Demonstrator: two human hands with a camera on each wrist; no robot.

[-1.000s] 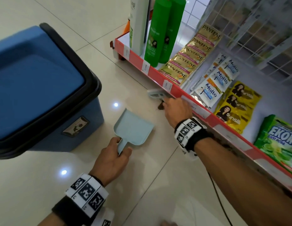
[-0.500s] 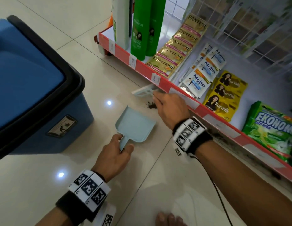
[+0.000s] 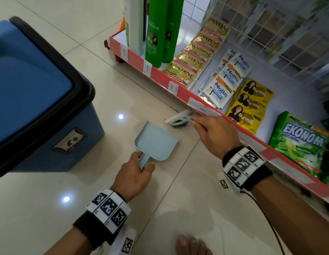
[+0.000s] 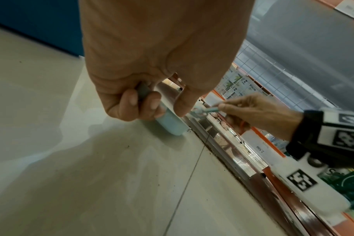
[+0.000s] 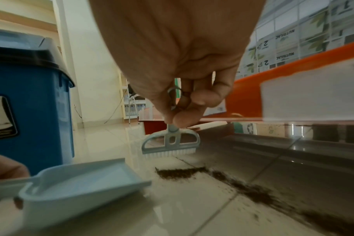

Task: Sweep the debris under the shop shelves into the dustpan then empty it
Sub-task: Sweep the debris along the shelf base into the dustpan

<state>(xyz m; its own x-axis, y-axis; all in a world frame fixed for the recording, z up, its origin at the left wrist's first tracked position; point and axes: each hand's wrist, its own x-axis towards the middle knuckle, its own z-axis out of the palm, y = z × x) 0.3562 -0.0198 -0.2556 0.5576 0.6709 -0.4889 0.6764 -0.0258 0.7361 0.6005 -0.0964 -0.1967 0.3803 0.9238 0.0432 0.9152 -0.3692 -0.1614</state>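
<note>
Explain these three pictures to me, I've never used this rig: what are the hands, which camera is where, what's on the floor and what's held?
No machine here: a person works bare-handed, wearing marker bands and three cameras. One picture looks down from the head; the other two look along each wrist at the fingers. The left hand grips the handle of a pale blue dustpan resting on the tiled floor. The right hand pinches the handle of a small brush, lifted just above a line of dark debris along the base of the shop shelf. The pan looks empty. A blue bin stands on the person's left.
</note>
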